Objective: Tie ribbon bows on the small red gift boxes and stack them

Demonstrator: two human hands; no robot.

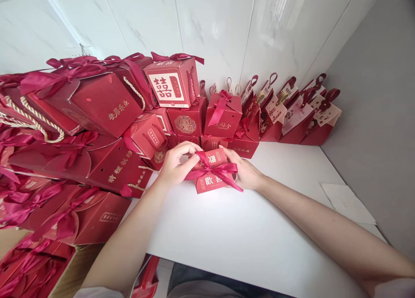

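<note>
A small red gift box (pixel 207 185) with Chinese lettering is in front of me at the far side of the white table, its top facing me. A dark pink ribbon (pixel 223 170) is tied in a bow across it. My left hand (pixel 180 163) is at the box's left upper side, thumb and forefinger closed at the ribbon's left loop. Around the right side curls my right hand (pixel 245 172), holding the box; its fingers are partly hidden behind the box and bow.
Red gift boxes (pixel 113 103) with ribbons and rope handles are stacked along the left and back. Several triangular boxes (pixel 296 118) with ribbon loops line the back right. White paper (pixel 343 201) lies at right on the table (pixel 240 229). A cardboard carton (pixel 76 267) holds more boxes at lower left.
</note>
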